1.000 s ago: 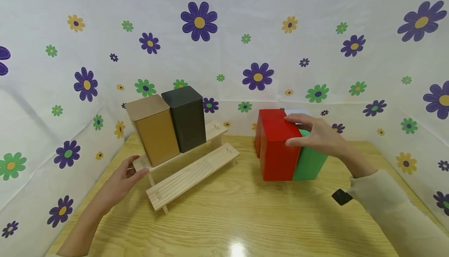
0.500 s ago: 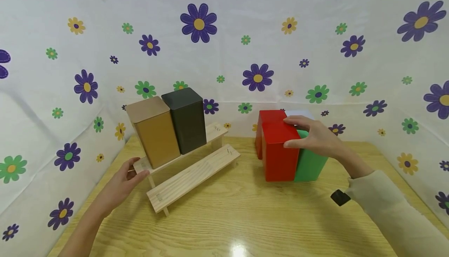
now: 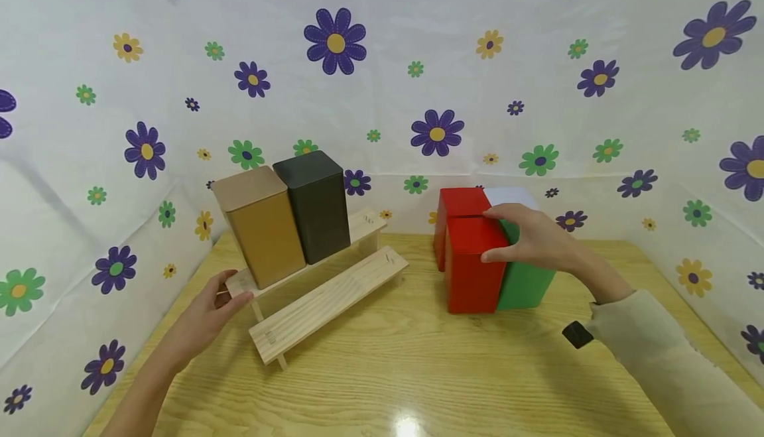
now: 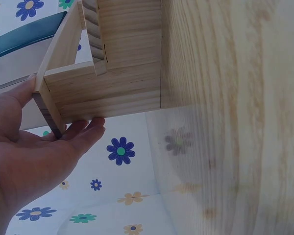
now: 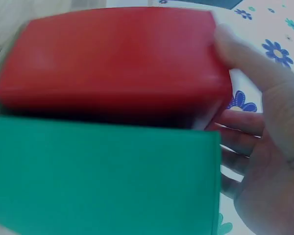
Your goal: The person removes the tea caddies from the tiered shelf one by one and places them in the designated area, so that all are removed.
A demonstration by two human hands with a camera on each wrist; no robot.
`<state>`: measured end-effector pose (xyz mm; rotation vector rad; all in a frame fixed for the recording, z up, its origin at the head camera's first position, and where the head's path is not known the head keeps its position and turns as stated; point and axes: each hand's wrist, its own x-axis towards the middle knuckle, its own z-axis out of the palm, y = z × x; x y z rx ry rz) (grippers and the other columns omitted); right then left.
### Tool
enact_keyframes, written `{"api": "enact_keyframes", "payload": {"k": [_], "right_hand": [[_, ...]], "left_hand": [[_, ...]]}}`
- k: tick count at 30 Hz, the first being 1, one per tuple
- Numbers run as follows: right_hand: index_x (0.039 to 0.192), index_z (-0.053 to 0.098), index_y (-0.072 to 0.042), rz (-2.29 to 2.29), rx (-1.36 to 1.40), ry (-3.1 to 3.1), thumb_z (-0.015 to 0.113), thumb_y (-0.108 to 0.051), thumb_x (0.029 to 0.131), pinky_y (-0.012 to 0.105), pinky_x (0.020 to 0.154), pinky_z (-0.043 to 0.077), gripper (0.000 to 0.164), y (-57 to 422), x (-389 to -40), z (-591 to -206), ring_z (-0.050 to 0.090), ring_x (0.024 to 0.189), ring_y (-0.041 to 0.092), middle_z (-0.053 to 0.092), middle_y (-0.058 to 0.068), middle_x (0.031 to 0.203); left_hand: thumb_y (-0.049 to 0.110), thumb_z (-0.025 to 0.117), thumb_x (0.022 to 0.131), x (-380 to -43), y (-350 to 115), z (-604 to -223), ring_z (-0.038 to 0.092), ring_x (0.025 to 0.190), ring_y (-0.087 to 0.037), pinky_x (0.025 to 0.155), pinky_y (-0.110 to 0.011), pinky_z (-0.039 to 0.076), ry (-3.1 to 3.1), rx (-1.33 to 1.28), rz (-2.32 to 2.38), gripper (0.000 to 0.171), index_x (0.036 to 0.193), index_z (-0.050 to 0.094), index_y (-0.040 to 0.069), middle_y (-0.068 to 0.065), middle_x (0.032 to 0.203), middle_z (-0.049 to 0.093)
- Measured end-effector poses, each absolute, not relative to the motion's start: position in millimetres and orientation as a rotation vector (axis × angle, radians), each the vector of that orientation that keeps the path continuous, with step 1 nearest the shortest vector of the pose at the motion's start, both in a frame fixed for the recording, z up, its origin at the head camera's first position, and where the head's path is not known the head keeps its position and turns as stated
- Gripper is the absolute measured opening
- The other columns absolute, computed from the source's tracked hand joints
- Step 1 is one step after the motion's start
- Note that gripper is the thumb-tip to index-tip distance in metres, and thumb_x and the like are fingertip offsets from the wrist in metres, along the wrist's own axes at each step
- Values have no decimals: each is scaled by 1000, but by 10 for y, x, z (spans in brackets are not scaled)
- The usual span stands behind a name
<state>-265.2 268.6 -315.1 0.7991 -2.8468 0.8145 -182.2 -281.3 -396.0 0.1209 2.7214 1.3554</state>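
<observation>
My left hand grips the left end of the upper board of a two-tier wooden shelf. In the left wrist view, the thumb lies above that board end and the fingers below it. On the upper tier stand a gold box and a black box, side by side. Over at the right, my right hand holds the front red box by its top, thumb on the near side and fingers behind. A green box stands directly beside it, partly covered by the hand.
Behind the held box stands another red box, with a white box to its right. The wooden table stretches in front of the shelf and boxes. Flower-patterned white sheeting encloses the back and sides.
The front red box has shifted slightly toward me with my right hand, and a gap now shows between it and the rear red box. My left hand stays on the shelf.
</observation>
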Motion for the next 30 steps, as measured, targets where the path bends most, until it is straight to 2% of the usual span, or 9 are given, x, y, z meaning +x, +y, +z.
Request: {"api": "enact_keyframes", "payload": {"k": [6,14,20,23,30], "right_hand": [[135,62,9,679,853,-2835,87,-24,86,65,103,44,64,2719,-2652,-3185,49,131,47,57,28,141],[132,64,8,681,944,-2819,84,-15,88,62,101,47,54,2811,-2680,-3187,52,130,47,59,26,141],[136,62,8,717,944,-2842,83,-15,89,61,99,49,56,2857,-2682,-3185,50,133,47,56,25,145],[138,60,7,739,933,-2836,83,-17,89,62,99,48,59,2861,-2674,-3186,49,133,47,56,25,145],[145,56,0,860,909,-2782,81,-20,92,67,102,43,62,2784,-2667,-3122,48,135,44,57,20,145]], "left_hand": [[43,53,109,-1804,-2827,-3977,49,128,-43,94,-49,48,2714,114,1347,80,160,14,-6,-30,143,41],[42,53,109,-1816,-2813,-3964,52,115,-34,87,-40,48,2725,105,1340,79,160,15,-6,-24,130,45],[42,53,109,-1829,-2809,-3940,52,111,-33,84,-39,47,2746,113,1313,79,159,16,-7,-22,124,45],[43,54,108,-1833,-2812,-3948,52,116,-37,88,-42,48,2738,107,1318,80,160,16,-6,-25,131,44],[45,53,108,-1831,-2820,-3958,45,132,-49,100,-59,46,2705,124,1350,82,160,13,-6,-35,151,34]]}}
